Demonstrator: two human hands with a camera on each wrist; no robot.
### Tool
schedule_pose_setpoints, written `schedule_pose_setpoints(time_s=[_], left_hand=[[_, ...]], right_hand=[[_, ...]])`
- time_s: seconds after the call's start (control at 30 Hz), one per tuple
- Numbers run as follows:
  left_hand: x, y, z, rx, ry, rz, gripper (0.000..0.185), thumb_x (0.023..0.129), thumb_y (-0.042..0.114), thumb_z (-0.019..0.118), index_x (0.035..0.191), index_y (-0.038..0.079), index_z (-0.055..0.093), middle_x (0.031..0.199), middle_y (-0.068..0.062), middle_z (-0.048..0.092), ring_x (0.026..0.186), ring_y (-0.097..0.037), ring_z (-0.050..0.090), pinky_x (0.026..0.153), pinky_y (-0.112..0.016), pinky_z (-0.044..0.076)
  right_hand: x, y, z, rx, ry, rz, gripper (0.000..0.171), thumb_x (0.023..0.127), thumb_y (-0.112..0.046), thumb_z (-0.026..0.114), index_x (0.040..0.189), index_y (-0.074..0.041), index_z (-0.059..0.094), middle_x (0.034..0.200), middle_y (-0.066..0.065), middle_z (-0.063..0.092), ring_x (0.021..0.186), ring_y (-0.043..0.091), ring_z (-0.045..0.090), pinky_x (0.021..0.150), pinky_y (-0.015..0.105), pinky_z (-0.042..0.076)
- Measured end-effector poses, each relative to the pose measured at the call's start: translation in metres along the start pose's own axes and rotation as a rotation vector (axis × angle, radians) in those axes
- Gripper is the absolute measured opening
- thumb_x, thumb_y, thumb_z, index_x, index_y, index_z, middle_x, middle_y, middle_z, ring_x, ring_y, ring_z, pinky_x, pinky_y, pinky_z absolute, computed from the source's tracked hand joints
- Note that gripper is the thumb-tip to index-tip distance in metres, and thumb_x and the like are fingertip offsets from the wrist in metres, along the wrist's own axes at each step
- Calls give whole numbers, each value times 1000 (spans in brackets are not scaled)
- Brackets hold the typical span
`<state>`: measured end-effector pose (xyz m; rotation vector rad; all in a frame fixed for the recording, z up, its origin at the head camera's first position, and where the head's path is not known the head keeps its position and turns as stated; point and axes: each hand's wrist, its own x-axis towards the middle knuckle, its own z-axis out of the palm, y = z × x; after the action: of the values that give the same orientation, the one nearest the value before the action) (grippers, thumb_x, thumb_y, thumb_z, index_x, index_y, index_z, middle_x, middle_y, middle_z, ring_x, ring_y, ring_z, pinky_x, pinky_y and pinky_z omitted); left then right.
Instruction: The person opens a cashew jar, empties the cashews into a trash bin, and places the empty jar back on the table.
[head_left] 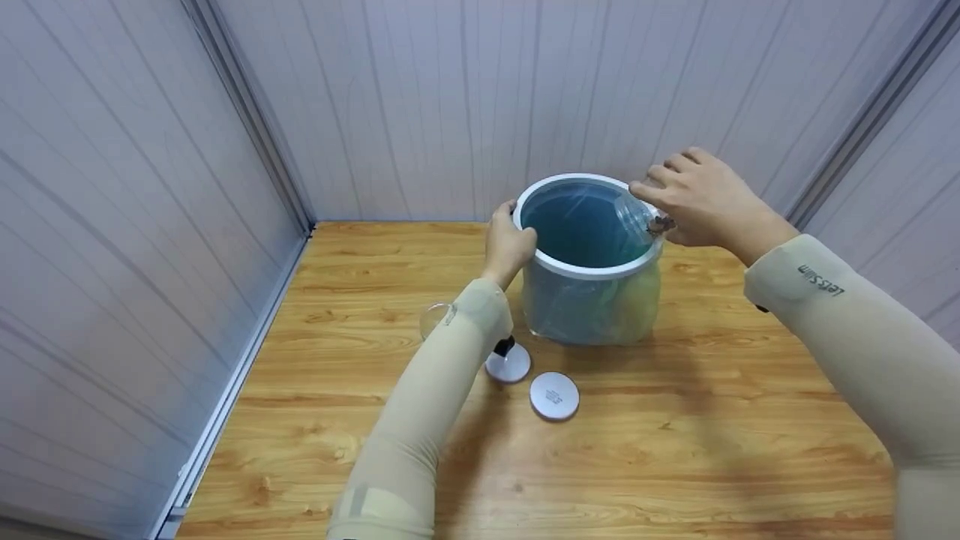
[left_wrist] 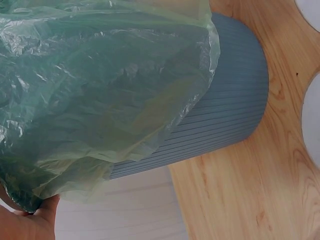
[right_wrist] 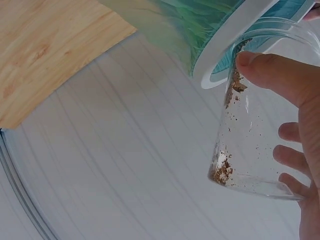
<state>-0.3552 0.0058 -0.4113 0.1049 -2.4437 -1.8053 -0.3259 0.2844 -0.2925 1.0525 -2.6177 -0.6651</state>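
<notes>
A blue-grey trash bin (head_left: 581, 307) with a white rim stands on the wooden table, lined with a thin green plastic bag (left_wrist: 110, 85) that hangs over its outside. My left hand (head_left: 508, 244) grips the rim on its left side, thumb on the inner edge. On the opposite side, my right hand (head_left: 697, 199) holds a clear glass jar (right_wrist: 255, 120), tipped with its mouth over the bin's opening. Brown dry flakes (right_wrist: 222, 170) cling along the jar's wall and at its base. What lies deep in the bin cannot be made out.
Two round white lids lie in front of the bin, one lid (head_left: 554, 396) nearer me and another lid (head_left: 508, 364) partly behind my left wrist. A clear glass container (head_left: 433, 319) is mostly hidden by my left forearm. Pale panel walls (head_left: 420, 97) enclose the table.
</notes>
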Motion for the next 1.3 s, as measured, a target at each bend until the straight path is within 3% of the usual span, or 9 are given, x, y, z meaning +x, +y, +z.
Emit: schedule_pose_setpoints(time_s=[0.6, 0.9, 1.13, 1.3], left_hand=[[0, -1, 0, -10, 1, -1, 64, 100, -5, 56, 163, 1, 43, 165, -18, 51, 154, -33, 51, 127, -46, 43], [-1, 0, 0, -4, 2, 11, 64, 99, -4, 56, 162, 0, 44, 164, -18, 52, 153, -33, 51, 128, -45, 42], [0, 0, 1, -8, 7, 9, 65, 99, -5, 56, 162, 0, 44, 164, -19, 52, 153, -34, 51, 127, -46, 43], [0, 0, 1, -9, 6, 8, 65, 99, -5, 56, 162, 0, 44, 164, -18, 52, 153, -34, 51, 127, -45, 43]], right_hand=[[2, -2, -1, -18, 9, -26, 76, 82, -23, 94, 149, -11, 59, 139, 28, 65, 129, 49, 60, 120, 66, 45], [-1, 3, 5, 177, 74, 71, 81, 83, -37, 92, 152, -9, 59, 142, 27, 65, 133, 51, 58, 115, 69, 46], [-7, 9, 13, 363, 72, 228, 90, 83, -38, 93, 158, -9, 53, 152, 28, 59, 140, 52, 52, 120, 72, 40], [-12, 12, 17, 467, 120, 280, 94, 81, -35, 97, 159, -10, 52, 156, 27, 57, 144, 53, 51, 121, 74, 38]])
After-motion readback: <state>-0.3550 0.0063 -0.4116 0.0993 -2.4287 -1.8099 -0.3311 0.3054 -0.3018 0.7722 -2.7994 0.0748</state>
